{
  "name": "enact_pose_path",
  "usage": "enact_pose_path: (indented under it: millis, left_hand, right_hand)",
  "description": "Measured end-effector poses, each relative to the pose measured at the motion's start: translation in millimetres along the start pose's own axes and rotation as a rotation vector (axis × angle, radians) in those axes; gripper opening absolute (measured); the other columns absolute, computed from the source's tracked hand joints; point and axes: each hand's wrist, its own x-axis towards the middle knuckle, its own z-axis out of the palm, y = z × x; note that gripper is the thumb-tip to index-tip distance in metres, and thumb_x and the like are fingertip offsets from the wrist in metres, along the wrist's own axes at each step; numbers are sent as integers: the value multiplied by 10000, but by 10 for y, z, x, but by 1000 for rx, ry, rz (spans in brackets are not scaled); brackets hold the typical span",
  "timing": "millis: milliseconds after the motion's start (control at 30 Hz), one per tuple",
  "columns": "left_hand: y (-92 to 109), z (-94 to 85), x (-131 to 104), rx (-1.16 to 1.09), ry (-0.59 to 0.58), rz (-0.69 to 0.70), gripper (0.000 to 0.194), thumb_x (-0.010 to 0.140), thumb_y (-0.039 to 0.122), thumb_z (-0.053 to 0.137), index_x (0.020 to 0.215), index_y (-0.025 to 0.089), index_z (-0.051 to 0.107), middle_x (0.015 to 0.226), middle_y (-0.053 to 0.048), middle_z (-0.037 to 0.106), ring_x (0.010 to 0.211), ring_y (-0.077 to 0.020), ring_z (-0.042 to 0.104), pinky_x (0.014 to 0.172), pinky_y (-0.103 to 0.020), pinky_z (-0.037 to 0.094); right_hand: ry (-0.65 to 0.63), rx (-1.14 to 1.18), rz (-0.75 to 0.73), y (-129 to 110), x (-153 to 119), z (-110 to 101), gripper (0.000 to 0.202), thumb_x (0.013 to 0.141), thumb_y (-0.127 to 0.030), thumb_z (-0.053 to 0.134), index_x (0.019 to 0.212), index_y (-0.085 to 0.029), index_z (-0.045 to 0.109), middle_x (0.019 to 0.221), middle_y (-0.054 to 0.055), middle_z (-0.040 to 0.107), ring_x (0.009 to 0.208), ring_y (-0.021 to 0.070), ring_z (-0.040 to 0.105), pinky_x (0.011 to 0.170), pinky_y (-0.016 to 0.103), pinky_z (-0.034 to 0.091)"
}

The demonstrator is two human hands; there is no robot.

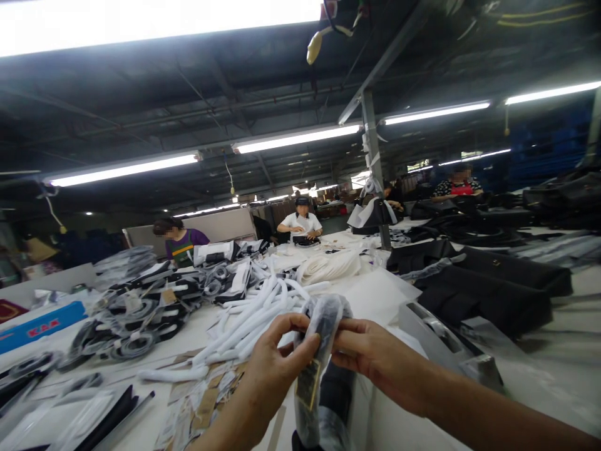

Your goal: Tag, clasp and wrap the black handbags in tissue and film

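Note:
A dark strap in clear plastic wrap (pixel 323 313) rises in a bend before me, with a gold-edged patch on its lower part. My left hand (pixel 277 357) pinches it from the left, thumb across its front and fingers behind. From the right, my right hand (pixel 370 351) grips its edge with thumb and fingers closed, the fingertips partly behind the plastic. The strap's lower end runs down to a black item (pixel 335 388) under my hands. Just beyond lies a heap of white foam tubes (pixel 253 313).
Coiled wrapped straps (pixel 136 319) and a blue box (pixel 42 326) lie left. Black bags (pixel 488 288) are piled right, by a metal tool or dispenser (pixel 451 344). Paper scraps (pixel 206 401) lie front left. A person in white (pixel 300 224) sits across the table; others work farther off.

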Motion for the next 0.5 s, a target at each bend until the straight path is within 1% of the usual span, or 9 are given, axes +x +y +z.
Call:
enact_pose_path:
  millis: [67, 167, 267, 333, 367, 400, 433, 467, 500]
  left_hand:
    - [-13, -6, 3, 18, 38, 0, 332, 723, 470, 779, 906, 205, 700, 987, -56, 682, 989, -251, 621, 793, -271, 507]
    - [-65, -30, 27, 50, 48, 38, 323, 725, 473, 772, 896, 205, 716, 1120, -88, 663, 1158, -296, 573, 838, -282, 514]
    - [-141, -38, 54, 44, 39, 63, 332, 728, 492, 775, 858, 191, 721, 1298, -130, 592, 1265, -337, 515, 889, -324, 516]
    - [-189, -23, 62, -10, 73, 52, 390, 720, 503, 793, 938, 189, 713, 1404, -144, 528, 1271, -345, 521, 905, -345, 516]
    - [-208, -11, 63, -53, 102, 42, 473, 707, 504, 812, 1048, 199, 693, 1433, -148, 508, 1253, -334, 542, 906, -346, 515]
    - [-224, 2, 63, -102, 128, 30, 618, 684, 502, 837, 1195, 218, 638, 1439, -153, 506, 1208, -315, 580, 900, -343, 516]
    - [-235, 16, 63, -157, 138, 16, 812, 659, 501, 861, 1354, 243, 529, 1413, -159, 531, 1139, -291, 626, 888, -342, 517]
    - [-244, 29, 63, -212, 134, 1, 1003, 642, 502, 877, 1478, 262, 378, 1345, -159, 587, 1055, -266, 666, 872, -342, 518]
    - [-250, 41, 64, -258, 117, -11, 1145, 635, 504, 884, 1546, 268, 232, 1243, -144, 652, 976, -246, 691, 855, -341, 518]
  right_hand:
    - [-5, 40, -13, -25, -49, 29, 161, 805, -311, 704, 931, -231, 765, 1061, 46, 719, 1095, 246, 613, 1008, 382, 444]
    - [-1, 97, -53, -33, -100, 78, 264, 855, -411, 661, 1000, -211, 754, 1116, 69, 704, 1116, 255, 604, 999, 400, 455]
    - [77, -7, -49, 10, -93, 124, 388, 845, -518, 703, 1102, -227, 723, 1186, 70, 684, 1158, 258, 581, 999, 404, 444]
    - [150, -71, -42, 54, -69, 149, 437, 820, -537, 730, 1144, -245, 705, 1206, 63, 680, 1180, 265, 569, 1001, 411, 433]
    - [175, -81, -42, 75, -59, 158, 446, 815, -542, 730, 1151, -250, 702, 1199, 60, 684, 1182, 267, 567, 1004, 415, 427]
    - [184, -81, -45, 93, -51, 165, 448, 816, -544, 724, 1155, -252, 700, 1190, 58, 690, 1183, 268, 567, 1010, 418, 419]
    - [187, -76, -51, 106, -46, 168, 447, 816, -544, 717, 1155, -253, 700, 1179, 56, 696, 1181, 268, 568, 1013, 419, 412]
    - [187, -74, -58, 115, -44, 169, 449, 814, -544, 714, 1155, -253, 699, 1169, 54, 700, 1179, 269, 569, 1012, 418, 407]
    - [190, -80, -62, 117, -44, 168, 452, 810, -546, 713, 1154, -253, 699, 1162, 52, 702, 1176, 268, 570, 1007, 413, 406]
